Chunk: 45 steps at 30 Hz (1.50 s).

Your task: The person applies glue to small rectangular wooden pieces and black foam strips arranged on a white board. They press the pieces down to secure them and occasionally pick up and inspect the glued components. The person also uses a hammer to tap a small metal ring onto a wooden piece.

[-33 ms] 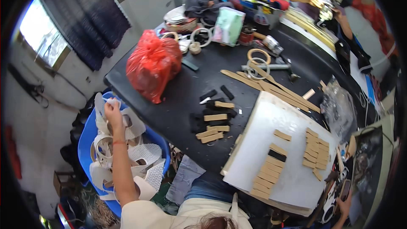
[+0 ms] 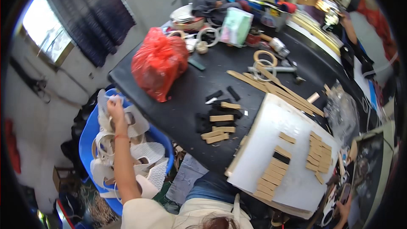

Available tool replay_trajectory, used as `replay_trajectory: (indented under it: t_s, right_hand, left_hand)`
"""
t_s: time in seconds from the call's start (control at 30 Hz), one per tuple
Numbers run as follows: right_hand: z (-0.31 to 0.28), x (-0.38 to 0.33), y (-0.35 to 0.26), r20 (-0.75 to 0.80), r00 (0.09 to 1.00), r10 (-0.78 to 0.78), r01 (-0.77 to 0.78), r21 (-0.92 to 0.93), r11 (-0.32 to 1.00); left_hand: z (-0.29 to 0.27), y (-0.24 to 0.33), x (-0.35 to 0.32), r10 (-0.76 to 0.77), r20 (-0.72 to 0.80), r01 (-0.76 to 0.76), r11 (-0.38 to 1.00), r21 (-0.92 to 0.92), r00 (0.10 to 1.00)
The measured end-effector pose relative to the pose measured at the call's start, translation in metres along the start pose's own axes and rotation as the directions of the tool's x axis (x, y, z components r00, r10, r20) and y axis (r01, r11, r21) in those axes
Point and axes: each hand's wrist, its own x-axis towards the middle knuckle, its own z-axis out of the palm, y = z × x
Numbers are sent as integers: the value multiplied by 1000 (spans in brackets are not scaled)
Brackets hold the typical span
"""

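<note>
At the left, my left hand is over a blue tub, its fingers closed on a small white piece whose shape is mostly hidden. White shoe uppers, some with a woven texture, fill the tub beneath my forearm. Far to the right, by the board's lower edge, my right hand is partly visible. Its fingers appear closed round the lower end of a dark, flat phone.
A white board on the black table carries several tan strips. More tan and black strips lie left of it. A red plastic bag stands near the tub. A person's arm shows at the far right.
The whole view has shifted slightly, so the table and tub appear a little further right. My left hand keeps its place over the tub with the white piece; my right hand stays by the phone.
</note>
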Motion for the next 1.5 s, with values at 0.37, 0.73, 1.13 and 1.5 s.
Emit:
replay_trajectory:
  t_s: [0.37,0.73,1.13,1.5]
  right_hand:
    - [-9,15,-363,-48,986,-161,167,359,918]
    - [183,-51,-814,336,393,-856,915,-234,329]
    - [109,-39,-777,-43,584,-811,574,729,374]
    - [90,-57,-723,115,512,-851,289,910,297]
  left_hand:
    - [10,-84,73,-280,-358,234,958,-168,891]
    - [-29,124,-60,295,10,-287,936,-203,955]
    - [18,189,-202,298,768,-275,947,-164,568]
    - [32,221,-231,442,819,-379,875,-302,365]
